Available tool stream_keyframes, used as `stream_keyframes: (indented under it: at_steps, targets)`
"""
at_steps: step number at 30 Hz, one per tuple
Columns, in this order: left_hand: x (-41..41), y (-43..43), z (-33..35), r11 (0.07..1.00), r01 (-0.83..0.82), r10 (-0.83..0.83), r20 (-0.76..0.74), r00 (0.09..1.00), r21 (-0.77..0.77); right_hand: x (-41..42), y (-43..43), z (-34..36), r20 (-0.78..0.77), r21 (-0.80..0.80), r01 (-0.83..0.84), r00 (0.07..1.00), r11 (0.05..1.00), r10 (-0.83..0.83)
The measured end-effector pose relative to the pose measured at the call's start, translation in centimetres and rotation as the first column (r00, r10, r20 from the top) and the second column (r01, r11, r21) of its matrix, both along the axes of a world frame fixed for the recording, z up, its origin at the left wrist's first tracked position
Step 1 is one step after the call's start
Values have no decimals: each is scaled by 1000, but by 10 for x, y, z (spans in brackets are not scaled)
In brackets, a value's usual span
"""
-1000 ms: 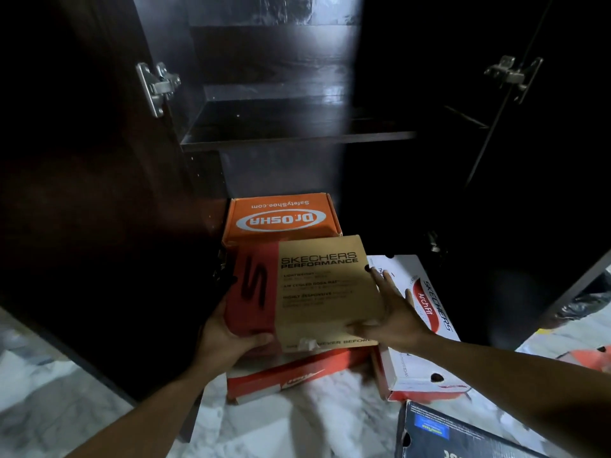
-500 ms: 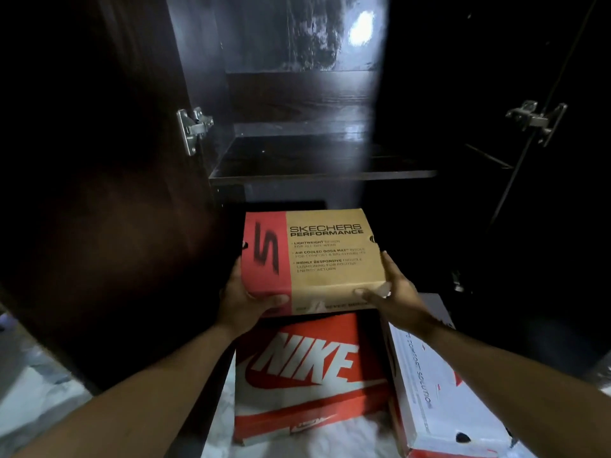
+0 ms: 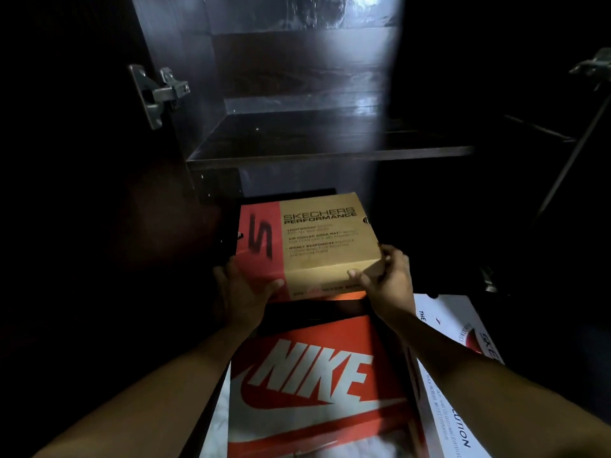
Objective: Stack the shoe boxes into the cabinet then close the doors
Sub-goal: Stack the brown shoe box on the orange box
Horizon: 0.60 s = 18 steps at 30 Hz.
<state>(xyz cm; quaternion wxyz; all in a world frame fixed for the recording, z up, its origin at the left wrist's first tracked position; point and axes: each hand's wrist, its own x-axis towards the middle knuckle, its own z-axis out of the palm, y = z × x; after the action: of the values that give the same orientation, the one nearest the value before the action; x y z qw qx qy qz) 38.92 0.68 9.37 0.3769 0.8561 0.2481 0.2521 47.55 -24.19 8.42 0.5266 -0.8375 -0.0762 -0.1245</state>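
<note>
You have three shoe boxes: tan Skechers box, orange Nike box, white box; two hinges: left hinge, right hinge.

The Skechers Performance box is showing kraft tan with black lettering, its left band running red under a smudged black S. The Nike box is glowing orange-red with white letters and a red swoosh on white. The white Skechers box is carrying black print and a red oval. The cabinet is gleaming dark brown, its hinge silver-grey.
</note>
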Motion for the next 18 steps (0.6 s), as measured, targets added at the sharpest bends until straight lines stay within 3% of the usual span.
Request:
stream_keyframes:
  at_steps: [7, 12, 18]
  targets:
    - [23, -6, 4, 995, -98, 100, 169, 981, -22, 14, 22, -1, 8, 54, 97, 995, 994, -97]
    - [34, 4, 1, 1000, -2, 3, 114, 993, -8, 23, 33, -2, 25, -52, 13, 1000, 999, -11]
    - [46, 15, 0, 998, 58, -58, 9, 998, 7, 38, 41, 0, -57, -156, -50, 998, 987, 41]
